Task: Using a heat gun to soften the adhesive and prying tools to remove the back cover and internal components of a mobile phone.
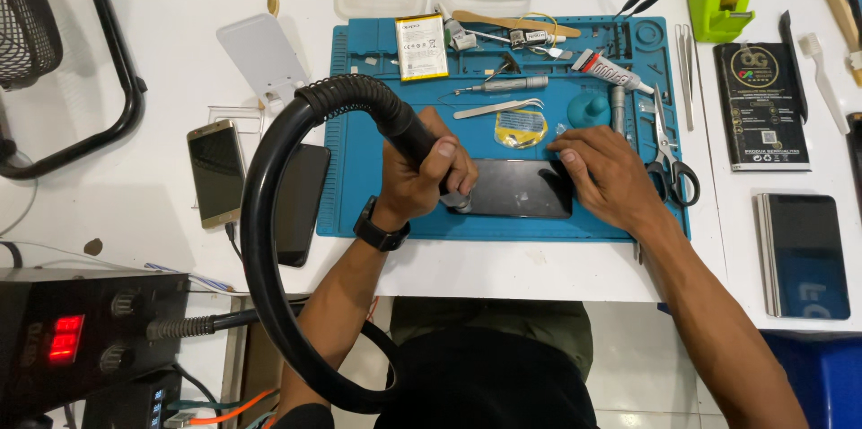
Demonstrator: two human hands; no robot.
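The left hand [422, 173] is closed around the black handle of a hot-air gun [409, 128], its nozzle pointing down at the left end of a dark phone [516, 188] lying flat at the centre of the frame on a blue work mat [359, 204]. The right hand [606, 179] holds nothing; its fingers are spread and press on the phone's right end. The gun's thick black hose [260, 240] loops down the left of the frame to a black station [85, 339] with a red display in the lower left corner. On the mat above the phone lie tweezers [498, 108], a battery [422, 46] and a glue tube [613, 71]; scissors [669, 155] lie just right of the right hand. Left of the mat lie a gold-edged phone [215, 173] and a black phone [301, 204].
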